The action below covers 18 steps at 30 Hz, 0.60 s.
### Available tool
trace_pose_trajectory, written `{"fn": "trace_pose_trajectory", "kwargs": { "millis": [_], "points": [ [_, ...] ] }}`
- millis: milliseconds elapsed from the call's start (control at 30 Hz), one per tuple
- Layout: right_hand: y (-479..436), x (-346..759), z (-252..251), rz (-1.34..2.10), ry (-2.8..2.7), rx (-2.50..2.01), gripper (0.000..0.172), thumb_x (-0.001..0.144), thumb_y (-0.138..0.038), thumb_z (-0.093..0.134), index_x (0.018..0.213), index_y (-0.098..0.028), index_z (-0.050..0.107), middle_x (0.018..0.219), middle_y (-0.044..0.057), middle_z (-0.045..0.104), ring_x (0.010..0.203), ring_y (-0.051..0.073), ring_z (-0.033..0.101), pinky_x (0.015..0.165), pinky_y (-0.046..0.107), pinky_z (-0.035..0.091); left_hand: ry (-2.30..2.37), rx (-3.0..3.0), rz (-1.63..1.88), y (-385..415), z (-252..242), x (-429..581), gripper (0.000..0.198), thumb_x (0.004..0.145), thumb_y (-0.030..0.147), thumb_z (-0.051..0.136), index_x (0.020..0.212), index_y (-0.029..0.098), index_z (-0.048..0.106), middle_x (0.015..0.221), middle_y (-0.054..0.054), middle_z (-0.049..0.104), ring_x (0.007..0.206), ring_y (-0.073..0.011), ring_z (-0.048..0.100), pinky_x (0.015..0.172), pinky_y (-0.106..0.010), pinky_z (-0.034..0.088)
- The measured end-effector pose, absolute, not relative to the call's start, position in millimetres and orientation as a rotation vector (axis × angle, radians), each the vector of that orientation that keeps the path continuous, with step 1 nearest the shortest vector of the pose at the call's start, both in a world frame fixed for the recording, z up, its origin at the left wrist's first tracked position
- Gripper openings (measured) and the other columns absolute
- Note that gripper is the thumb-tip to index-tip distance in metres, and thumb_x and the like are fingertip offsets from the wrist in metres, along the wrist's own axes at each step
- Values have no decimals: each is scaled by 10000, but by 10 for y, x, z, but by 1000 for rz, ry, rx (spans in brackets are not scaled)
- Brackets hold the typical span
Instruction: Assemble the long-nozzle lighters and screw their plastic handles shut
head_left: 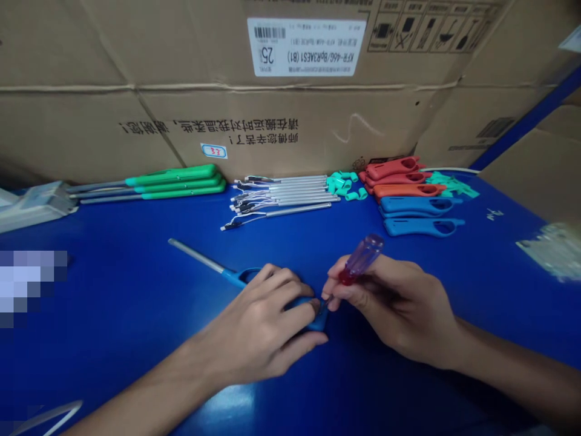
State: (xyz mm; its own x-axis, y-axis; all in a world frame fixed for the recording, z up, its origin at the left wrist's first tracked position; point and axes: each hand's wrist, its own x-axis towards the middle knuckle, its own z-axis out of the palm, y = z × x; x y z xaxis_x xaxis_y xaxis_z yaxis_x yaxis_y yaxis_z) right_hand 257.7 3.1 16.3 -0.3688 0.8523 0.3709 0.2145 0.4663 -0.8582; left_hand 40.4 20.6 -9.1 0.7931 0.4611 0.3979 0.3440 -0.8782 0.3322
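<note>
Two bare hands are shown over a blue tabletop [136,363]. By the left hand [272,318], one blue handle [233,278] is clamped down near the middle of the scene, fingers curled over it, thumb along its near side. From it, a metal tube [195,255] is pointed far left. By the right hand [403,315], fingers closed together, one clear-and-red screwdriver [363,260] is gripped, its shaft slanted down to the right end of the blue handle; its exact tip is hidden.

The blue handle can be judged light, stiff and rather smooth, apt to twist under a tool. It is best held by its broad body; the slim tube would be a poorer hold.

Along the far side, from left to right, three green-handled pieces [179,181] are stacked; at least six wired metal rods [299,209] are laid in a row; several teal rings [362,194] are heaped, too overlapped to be counted; and five handle shells can be made out: two red [393,166], one orange [408,190], two blue [415,227].
</note>
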Motion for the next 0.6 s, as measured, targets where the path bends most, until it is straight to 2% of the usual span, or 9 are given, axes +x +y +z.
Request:
{"fn": "trace_pose_trajectory", "kwargs": {
  "millis": [267, 600],
  "points": [
    [29, 2592, 168, 899, -1883, -915, 61, 958, -123, 580, 990, -167, 608, 854, 11, 694, 682, 88, 695, 660, 157, 573, 636, 2752, 688, 213, -90, 411, 208, 961, 333, 599, 983, 142, 680, 940, -94, 676, 915, -241, 588, 771, -388, 434],
    [24, 2584, 152, 888, -1907, -922, 67, 956, -110, 583, 990, -154, 620, 856, 11, 695, 687, 83, 685, 657, 155, 565, 613, 2764, 710, 214, -95, 398, 202, 961, 325, 603, 908, 142, 670, 930, -88, 665, 902, -231, 580, 762, -375, 419]
  ]
}}
